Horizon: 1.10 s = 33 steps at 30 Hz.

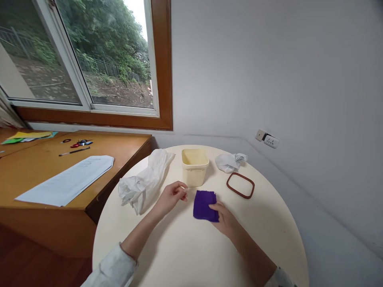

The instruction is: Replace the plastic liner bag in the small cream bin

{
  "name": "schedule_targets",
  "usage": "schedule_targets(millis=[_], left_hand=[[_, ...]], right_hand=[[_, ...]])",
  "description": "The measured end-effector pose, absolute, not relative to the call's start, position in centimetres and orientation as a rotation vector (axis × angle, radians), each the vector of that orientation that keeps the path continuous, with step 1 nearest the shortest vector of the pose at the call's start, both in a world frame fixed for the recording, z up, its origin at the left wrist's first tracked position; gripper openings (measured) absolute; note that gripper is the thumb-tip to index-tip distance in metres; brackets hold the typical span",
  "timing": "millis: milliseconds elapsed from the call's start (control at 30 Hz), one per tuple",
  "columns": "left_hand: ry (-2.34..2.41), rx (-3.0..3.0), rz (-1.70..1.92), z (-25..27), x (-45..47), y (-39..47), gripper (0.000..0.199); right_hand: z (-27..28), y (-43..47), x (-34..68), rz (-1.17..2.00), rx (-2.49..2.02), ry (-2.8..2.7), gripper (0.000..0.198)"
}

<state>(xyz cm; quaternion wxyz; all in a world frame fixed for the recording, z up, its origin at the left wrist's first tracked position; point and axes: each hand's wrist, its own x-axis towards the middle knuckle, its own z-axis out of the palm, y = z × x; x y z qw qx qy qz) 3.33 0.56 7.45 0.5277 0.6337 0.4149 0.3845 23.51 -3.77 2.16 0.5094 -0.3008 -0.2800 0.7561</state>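
No text can be read, even on the white paper (pixel 68 181).

Before me, one round table (pixel 179 255): one cream bin (pixel 195 174) at twelve o'clock, two plastic bags (pixel 152 171) at one and ten, one brown frame (pixel 247 197) at two; centrally, two hands (pixel 171 195), one purple folded bundle (pixel 203 206).
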Motion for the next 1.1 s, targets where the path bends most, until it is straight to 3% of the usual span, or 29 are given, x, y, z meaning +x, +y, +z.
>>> schedule_targets(millis=[100, 233, 333, 467, 667, 867, 1000, 1100], left_hand=[[1.172, 1.565, 1.184, 7.5, 2.4, 2.2, 0.032], [1.223, 1.779, 1.305, 8.2, 1.6, 5.3, 0.081], [1.172, 2.02, 1.163, 8.7, 1.6, 7.8, 0.096], [1.159, 2.157, 0.988, 8.4, 2.2, 10.0, 0.08], [1.178, 2.13, 1.132, 7.8, 3.8, 9.3, 0.039], [1.146, 2.313, 1.209, 7.7, 3.8, 5.3, 0.028], [1.109, 2.445, 1.148, 7.2, 3.2, 2.5, 0.024], [1.111, 2.494, 1.141, 7.0, 3.1, 1.0, 0.023]], right_hand=[[2.4, -3.5, 24.2, 1.747, -0.756, -0.514, 0.012], [2.3, -3.1, 24.7, 1.642, -0.816, -0.435, 0.015], [1.9, -2.9, 24.9, 1.598, -0.801, -0.452, 0.019], [1.5, -2.8, 25.2, 1.579, -0.78, -0.472, 0.024], [1.5, -2.7, 25.7, 1.537, -0.793, -0.43, 0.027], [3.7, -2.5, 27.2, 1.459, -0.816, -0.381, 0.023], [7.6, -2.3, 28.0, 1.159, -0.832, -0.478, 0.027], [10.4, -2.1, 27.4, 0.708, -0.966, -0.703, 0.026]])
